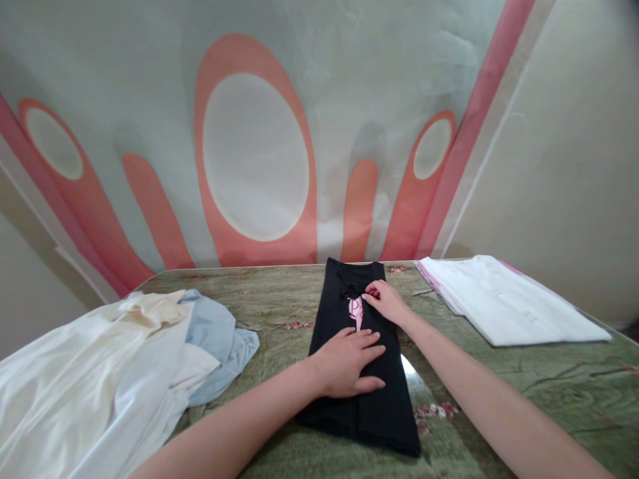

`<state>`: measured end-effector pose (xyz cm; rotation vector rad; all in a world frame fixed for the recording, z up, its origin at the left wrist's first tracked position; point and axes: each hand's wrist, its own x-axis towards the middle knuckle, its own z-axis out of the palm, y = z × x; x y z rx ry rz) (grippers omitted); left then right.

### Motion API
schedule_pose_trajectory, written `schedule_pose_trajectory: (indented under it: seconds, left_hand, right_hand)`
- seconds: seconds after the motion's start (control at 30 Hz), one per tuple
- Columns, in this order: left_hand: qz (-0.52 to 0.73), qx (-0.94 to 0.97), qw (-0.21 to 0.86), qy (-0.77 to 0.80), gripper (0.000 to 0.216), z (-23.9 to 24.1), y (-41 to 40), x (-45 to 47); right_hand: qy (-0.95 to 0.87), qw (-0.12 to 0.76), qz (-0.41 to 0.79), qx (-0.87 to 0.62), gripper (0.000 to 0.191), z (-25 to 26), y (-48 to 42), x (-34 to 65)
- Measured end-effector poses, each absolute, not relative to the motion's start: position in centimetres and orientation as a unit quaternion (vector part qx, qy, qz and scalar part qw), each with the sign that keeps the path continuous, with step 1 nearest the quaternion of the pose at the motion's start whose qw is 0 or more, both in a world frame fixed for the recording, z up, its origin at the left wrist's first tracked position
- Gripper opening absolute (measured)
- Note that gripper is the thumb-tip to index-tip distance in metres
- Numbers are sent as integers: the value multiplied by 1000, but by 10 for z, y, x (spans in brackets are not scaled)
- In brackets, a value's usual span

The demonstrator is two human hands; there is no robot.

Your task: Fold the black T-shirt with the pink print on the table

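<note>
A black garment (349,399) with a pink print lies folded into a long strip on the green table (549,399). My left hand (347,362) rests flat on its middle, fingers stretched out. My right hand (384,301) lies further up the strip beside the pink print (355,310), fingers bent and pressing on the cloth near the neck end.
A heap of white, cream and light blue clothes (124,372) covers the table's left side. A folded white garment (504,303) lies at the back right. A wall hanging with red and white ovals (254,153) stands behind the table.
</note>
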<state>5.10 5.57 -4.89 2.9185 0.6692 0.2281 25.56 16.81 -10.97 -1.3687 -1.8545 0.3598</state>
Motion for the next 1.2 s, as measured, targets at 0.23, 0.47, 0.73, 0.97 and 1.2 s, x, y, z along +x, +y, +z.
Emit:
schedule_pose_trajectory:
  seconds: [0.23, 0.47, 0.73, 0.97, 1.2]
  left_hand:
    - [72, 975, 86, 190, 57, -36, 38, 55]
    - [21, 976, 141, 167, 73, -33, 19, 58]
    - [31, 970, 188, 148, 62, -28, 28, 56]
    - [26, 972, 136, 191, 74, -38, 37, 51]
    - [37, 964, 150, 215, 70, -38, 20, 56]
  right_hand:
    - [-701, 441, 155, -539, 22, -107, 159, 284]
    - [-756, 333, 44, -562, 38, -111, 160, 299]
    - [-779, 245, -12, -577, 39, -120, 165, 296]
    - [-779, 266, -16, -567, 37, -122, 165, 295]
    - [-774, 303, -8, -556, 31, -117, 162, 291]
